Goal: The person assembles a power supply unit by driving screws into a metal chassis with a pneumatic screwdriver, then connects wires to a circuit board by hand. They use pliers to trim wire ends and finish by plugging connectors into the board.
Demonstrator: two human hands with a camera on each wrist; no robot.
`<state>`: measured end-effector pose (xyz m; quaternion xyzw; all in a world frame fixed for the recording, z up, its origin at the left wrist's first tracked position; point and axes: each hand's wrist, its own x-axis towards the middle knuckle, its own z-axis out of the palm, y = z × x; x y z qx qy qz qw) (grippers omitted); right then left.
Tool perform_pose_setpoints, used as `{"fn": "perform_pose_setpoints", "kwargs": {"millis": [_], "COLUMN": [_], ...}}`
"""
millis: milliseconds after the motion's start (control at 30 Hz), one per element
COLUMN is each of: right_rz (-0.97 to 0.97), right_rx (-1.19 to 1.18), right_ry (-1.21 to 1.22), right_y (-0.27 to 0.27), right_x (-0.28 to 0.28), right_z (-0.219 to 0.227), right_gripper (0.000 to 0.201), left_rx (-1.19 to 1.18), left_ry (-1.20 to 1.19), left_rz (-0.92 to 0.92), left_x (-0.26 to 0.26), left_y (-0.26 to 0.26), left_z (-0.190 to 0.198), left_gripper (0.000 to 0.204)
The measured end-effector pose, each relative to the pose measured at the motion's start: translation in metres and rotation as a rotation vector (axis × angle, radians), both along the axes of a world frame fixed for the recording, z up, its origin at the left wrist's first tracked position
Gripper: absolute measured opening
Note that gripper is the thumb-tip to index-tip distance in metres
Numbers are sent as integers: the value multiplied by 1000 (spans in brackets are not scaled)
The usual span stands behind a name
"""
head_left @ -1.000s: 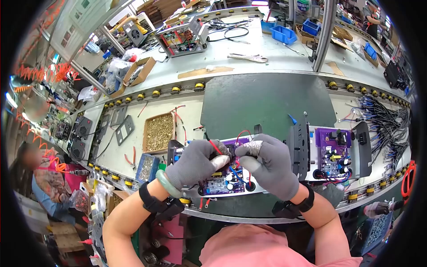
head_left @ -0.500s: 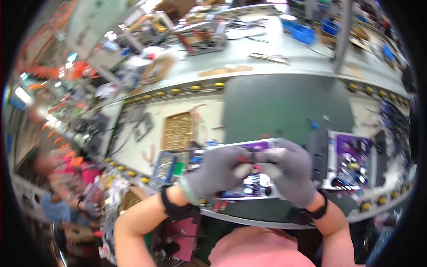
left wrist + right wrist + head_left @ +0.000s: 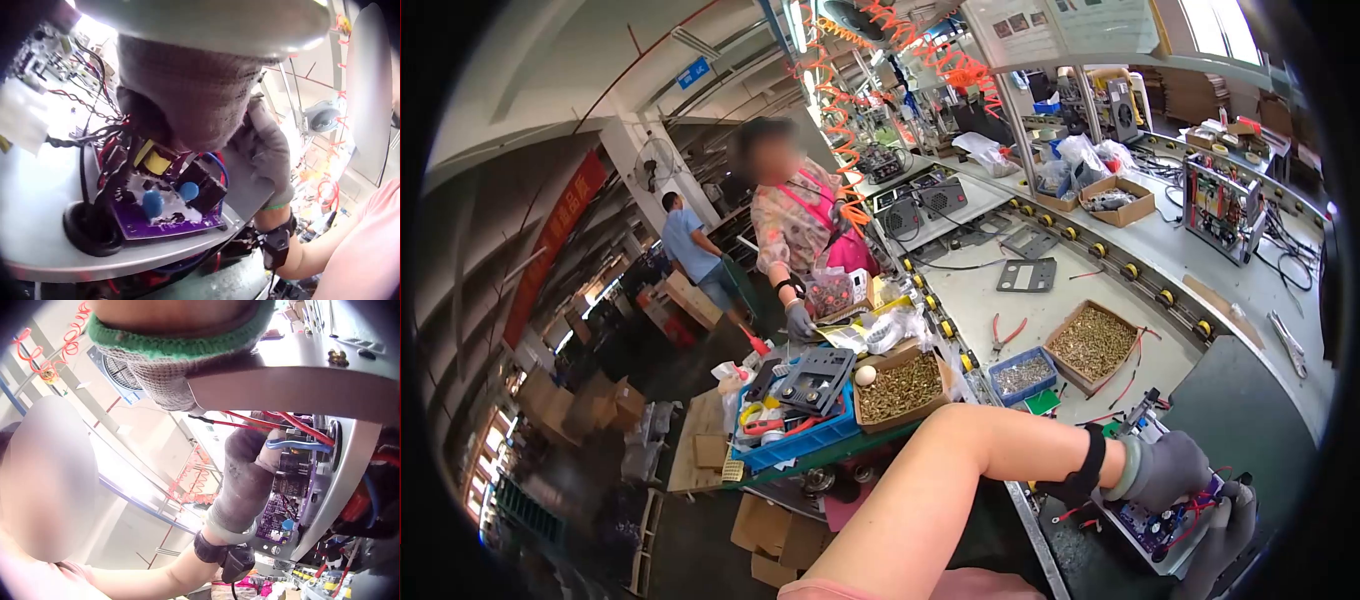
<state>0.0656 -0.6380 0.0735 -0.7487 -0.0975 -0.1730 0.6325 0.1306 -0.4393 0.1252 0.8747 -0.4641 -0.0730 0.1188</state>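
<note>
My gloved left hand (image 3: 1168, 472) is bent over a purple circuit board (image 3: 134, 228) at the lower right of the head view. The board sits on a metal chassis plate (image 3: 37, 206) and carries blue discs and a yellow-wrapped part. In the right wrist view, a red wire (image 3: 240, 425) with a black end runs to the left hand's curled fingers, which pinch it close over the components. My gloved right hand (image 3: 1228, 530) is at the board's other side, beside the left; I cannot tell whether it holds anything, as its fingertips are hidden.
Left of the board are a small blue bin (image 3: 1022, 375), a cardboard tray of brass-coloured parts (image 3: 1095, 342) and red-handled pliers (image 3: 1008, 333). A blue crate (image 3: 800, 440) stands beyond my left arm. Another person (image 3: 800, 220) works farther along the bench.
The head view has swung far left, moving the hands and board to its lower right. Both hands stay together over the same board.
</note>
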Motion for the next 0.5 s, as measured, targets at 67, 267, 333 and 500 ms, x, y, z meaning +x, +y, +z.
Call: {"fn": "perform_pose_setpoints", "kwargs": {"millis": [67,267,333,500], "right_rz": [-54,18,-6,41], "right_rx": [41,11,-8,-305], "right_ry": [24,64,-7,-93], "right_y": [4,-3,-2,15], "right_x": [-3,-6,-9,-22], "right_z": [3,17,16,63], "right_gripper": [14,15,15,14], "left_rx": [41,173,198,183], "left_ry": [-31,-13,-23,-118], "left_rz": [9,-57,-41,-37], "left_x": [0,15,12,8], "left_y": [-4,-14,-15,-11], "left_z": [14,24,16,6], "left_gripper": [28,15,16,15]}}
